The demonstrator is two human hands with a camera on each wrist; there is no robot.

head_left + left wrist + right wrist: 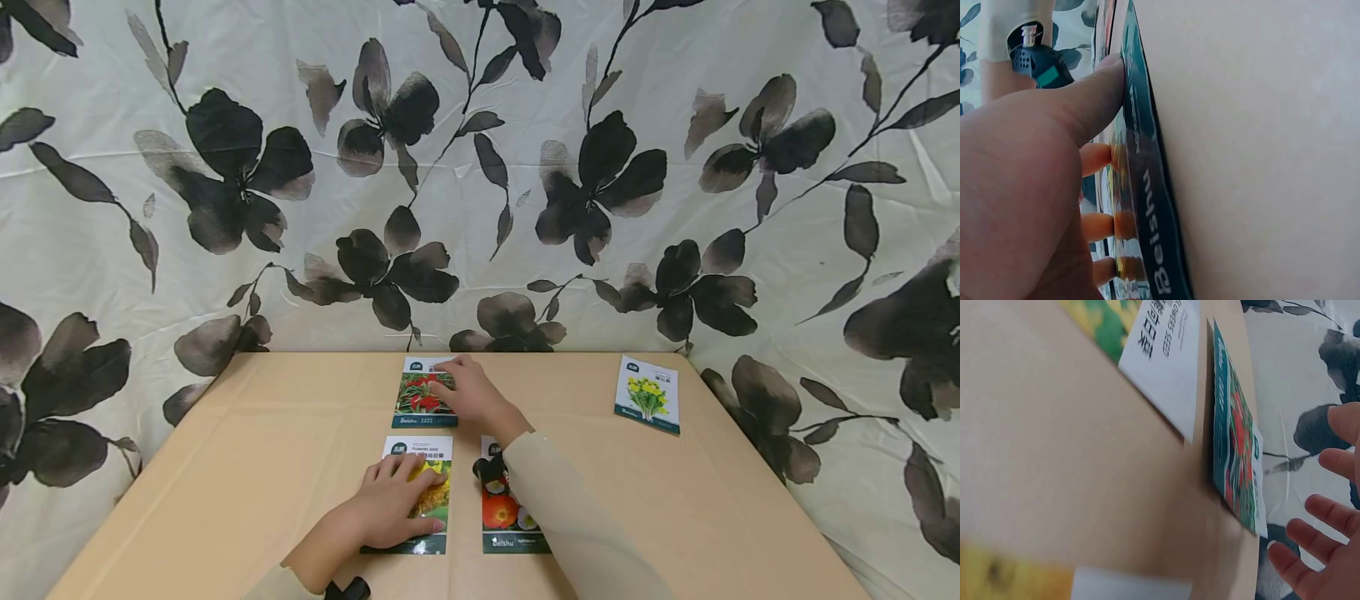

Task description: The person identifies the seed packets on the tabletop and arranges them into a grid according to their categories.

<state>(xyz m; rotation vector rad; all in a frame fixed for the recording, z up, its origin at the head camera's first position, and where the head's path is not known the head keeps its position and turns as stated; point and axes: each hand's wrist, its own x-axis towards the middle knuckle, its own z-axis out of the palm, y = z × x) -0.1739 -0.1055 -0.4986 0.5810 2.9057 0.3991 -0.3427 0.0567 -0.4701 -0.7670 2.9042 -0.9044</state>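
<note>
My left hand [384, 504] rests palm down with spread fingers on a seed packet [431, 447] with yellow flowers. In the left wrist view, the thumb and fingertips of the left hand [1029, 169] press on the face of that packet [1147, 187], near its dark "Beishu" strip. Farther back, my right hand [482, 400] reaches over the right side of a seed packet [416, 393] with red pictures. The right wrist view shows the right hand [1329, 544] with its fingers spread, apart from the red-pictured packet [1235, 437].
Partly under the right forearm lies a packet [500, 512] with an orange-red flower. Another packet [647, 393] with a yellow-flowered plant lies slightly turned at the back right of the wooden table [247, 467]. A floral cloth [480, 192] hangs behind the table's far edge.
</note>
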